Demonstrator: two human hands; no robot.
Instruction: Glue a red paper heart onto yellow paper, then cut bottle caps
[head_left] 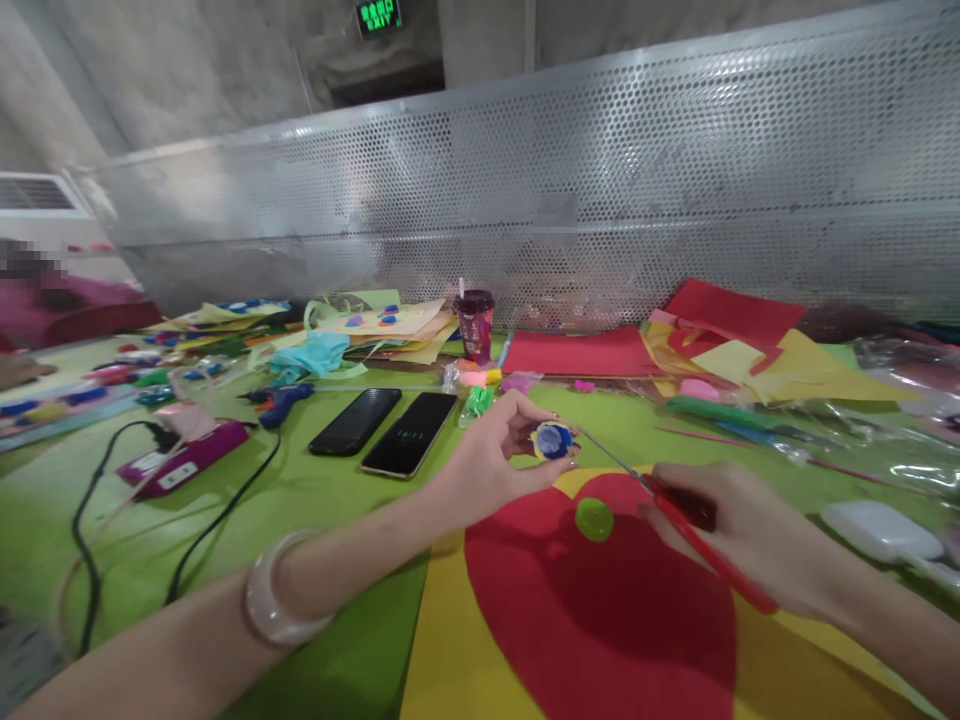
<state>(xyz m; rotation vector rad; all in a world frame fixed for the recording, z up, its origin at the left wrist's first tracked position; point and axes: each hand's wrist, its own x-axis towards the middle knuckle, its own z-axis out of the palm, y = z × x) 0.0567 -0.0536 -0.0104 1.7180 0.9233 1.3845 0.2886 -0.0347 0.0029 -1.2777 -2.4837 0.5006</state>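
Observation:
My left hand (517, 435) pinches a small round piece with a blue ring, a pale middle and a yellow edge (553, 441). Red-handled scissors (705, 550) are in my right hand (750, 530), their blades reaching up and left towards that piece's edge; whether they touch it I cannot tell. Beneath both hands lies a large rounded red paper shape (600, 610) on a yellow sheet (442, 640). A flat green disc (594, 520) rests near the top of the red shape.
Two phones (409, 435) and a blue glue gun (281, 403) lie left, beside a purple power strip (180, 460) with trailing cords. A lidded cup (474, 325) stands behind. Red paper (577, 352) lies at the back, a white case (881, 530) at right.

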